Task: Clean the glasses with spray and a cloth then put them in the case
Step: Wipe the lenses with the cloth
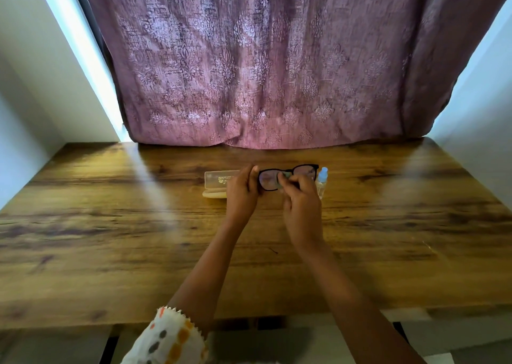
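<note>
above the wooden table [110, 225], our left hand [242, 190] grips the black glasses [288, 176] by one end while our right hand [302, 200] pinches a pale green cloth [284, 178] against a lens. the open case [219, 183] and spray bottle [322, 180] sit just behind.

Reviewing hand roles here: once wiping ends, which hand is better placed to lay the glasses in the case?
Probably left. The left hand already grips the glasses at their end, right beside the open case. The right hand is pinching the cloth against a lens, farther from the case.
</note>
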